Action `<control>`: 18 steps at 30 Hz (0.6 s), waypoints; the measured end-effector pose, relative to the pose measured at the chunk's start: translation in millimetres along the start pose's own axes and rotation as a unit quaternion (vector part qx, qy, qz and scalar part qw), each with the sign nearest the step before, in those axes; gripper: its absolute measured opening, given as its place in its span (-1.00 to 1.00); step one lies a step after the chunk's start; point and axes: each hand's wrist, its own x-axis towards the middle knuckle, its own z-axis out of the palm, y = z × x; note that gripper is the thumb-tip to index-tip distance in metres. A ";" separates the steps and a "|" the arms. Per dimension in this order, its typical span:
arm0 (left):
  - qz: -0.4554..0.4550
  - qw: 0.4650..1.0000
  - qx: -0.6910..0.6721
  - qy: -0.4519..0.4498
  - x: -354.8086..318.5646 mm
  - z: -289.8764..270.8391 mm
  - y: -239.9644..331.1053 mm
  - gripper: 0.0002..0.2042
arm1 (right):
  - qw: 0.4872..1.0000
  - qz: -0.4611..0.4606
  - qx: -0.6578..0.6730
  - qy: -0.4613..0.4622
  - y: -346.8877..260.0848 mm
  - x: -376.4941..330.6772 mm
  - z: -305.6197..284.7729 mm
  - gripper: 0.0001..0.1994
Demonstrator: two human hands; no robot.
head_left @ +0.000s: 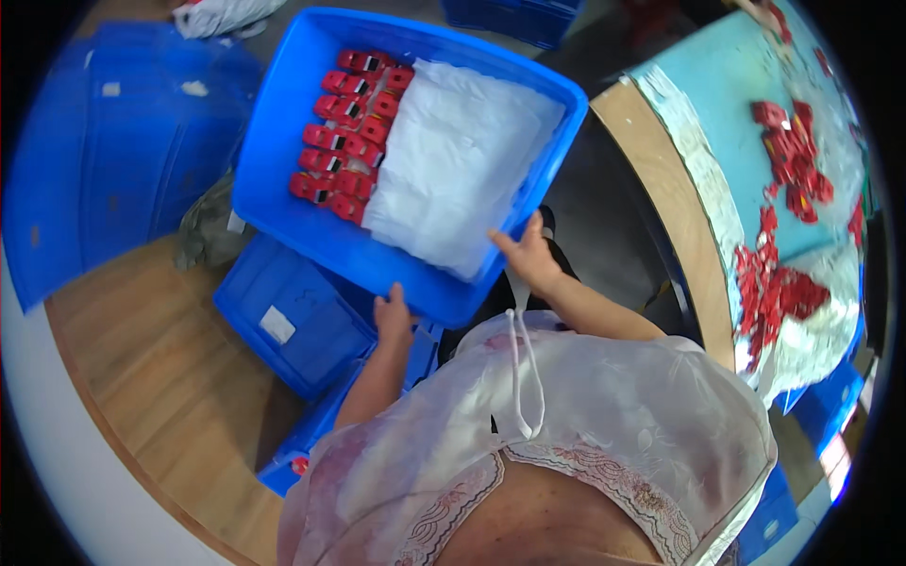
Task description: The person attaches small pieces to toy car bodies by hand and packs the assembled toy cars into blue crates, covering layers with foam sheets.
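Your left hand (394,316) and right hand (531,255) grasped the blue rectangular plastic bin (330,241), upper centre, either side of its lowest corner; level support likely best kept its red car-shaped pieces (326,138) aligned.

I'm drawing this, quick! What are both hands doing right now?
Left hand: closed on the blue bin, at its near edge.
Right hand: closed on the same bin, by its near right corner.

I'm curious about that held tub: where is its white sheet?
In the head view, the white sheet lies in the held blue tub, right of the red toy cars.
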 end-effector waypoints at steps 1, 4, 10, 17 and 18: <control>-0.009 0.999 -0.030 -0.029 -12.6 15.5 -4.9 -0.57 | 0.994 -0.053 0.002 0.097 -2.1 7.8 1.6 -0.13; -0.065 0.979 -0.150 -0.120 -44.3 54.6 -11.0 -0.60 | 0.999 0.012 -0.007 0.051 -22.8 33.6 -42.3 -0.16; -0.211 0.911 -0.253 -0.247 -71.1 138.3 -2.6 -0.58 | 0.971 -0.129 -0.134 0.151 3.2 27.6 -53.4 -0.21; -0.023 0.827 0.066 -0.558 -69.6 119.9 131.3 -0.63 | 0.920 -0.118 -0.281 0.246 20.7 14.3 -80.6 -0.34; 0.116 0.875 0.040 -0.469 -34.2 118.0 116.3 -0.68 | 0.920 -0.117 -0.286 0.242 21.7 9.5 -78.8 -0.34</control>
